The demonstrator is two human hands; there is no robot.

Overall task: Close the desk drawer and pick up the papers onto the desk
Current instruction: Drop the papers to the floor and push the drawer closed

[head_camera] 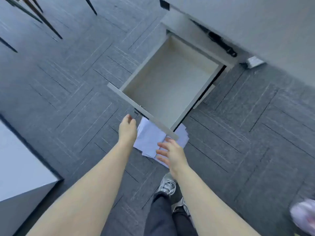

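Observation:
An empty grey drawer (170, 79) stands pulled far out from under the desk (255, 23); its front panel (136, 106) faces me. White papers (150, 137) lie on the carpet below that panel, partly hidden by it. My left hand (127, 128) hovers just left of the panel near its small metal lock, fingers loosely curled, holding nothing. My right hand (170, 154) hangs over the papers with fingers spread, its fingertips close to the panel's right end; I cannot tell if it touches the panel.
Grey carpet tiles cover the floor. A white cabinet corner (25, 167) stands at the lower left. Dark chair legs (42, 19) sit at the top left. My shoes (167, 185) are below the papers. Another person's shoe (303, 215) shows at the right edge.

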